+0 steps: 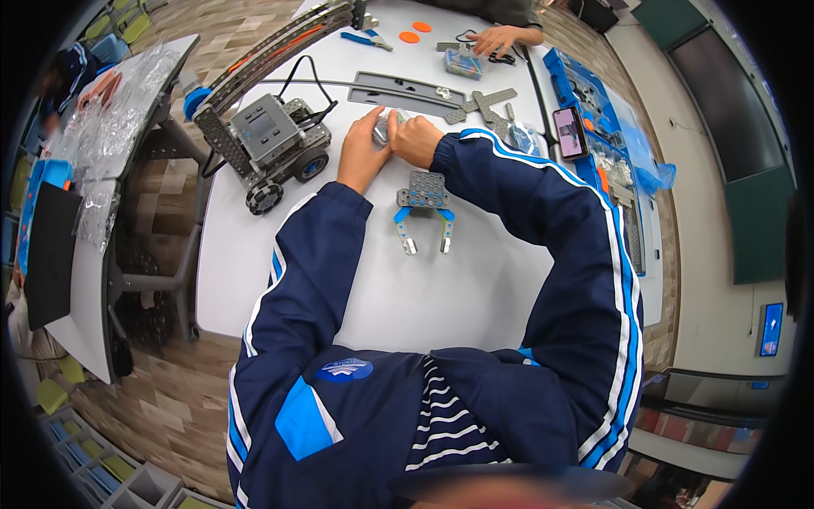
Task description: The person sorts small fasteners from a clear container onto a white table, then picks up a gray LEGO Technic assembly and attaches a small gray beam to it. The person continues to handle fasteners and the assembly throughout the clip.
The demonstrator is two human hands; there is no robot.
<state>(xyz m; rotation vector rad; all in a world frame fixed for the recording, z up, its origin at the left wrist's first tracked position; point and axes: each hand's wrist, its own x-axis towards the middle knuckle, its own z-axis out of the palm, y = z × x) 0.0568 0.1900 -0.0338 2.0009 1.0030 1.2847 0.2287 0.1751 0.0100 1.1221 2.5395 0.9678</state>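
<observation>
My left hand (pixel 363 154) and my right hand (pixel 416 141) meet over the middle of the white table. Between their closed fingers is a small, shiny greyish packet-like piece (pixel 381 131), mostly hidden, so its kind does not show. Just below my right hand lies a claw assembly (pixel 424 193) with a grey perforated body, blue joints and two pale prongs pointing toward me. A wheeled robot (pixel 267 131) with a grey control box, black cable and raised beam arm stands left of my left hand. Past my fingers lies a long grey tray (pixel 407 92) with small black parts.
Crossed grey perforated beams (pixel 487 109) lie right of the tray, near a phone (pixel 570 133) and a blue parts case (pixel 593 110). Blue-handled pliers (pixel 366 40) and orange discs (pixel 409 37) lie farther off. Another person's hand (pixel 498 39) rests by a small clear box (pixel 463 63).
</observation>
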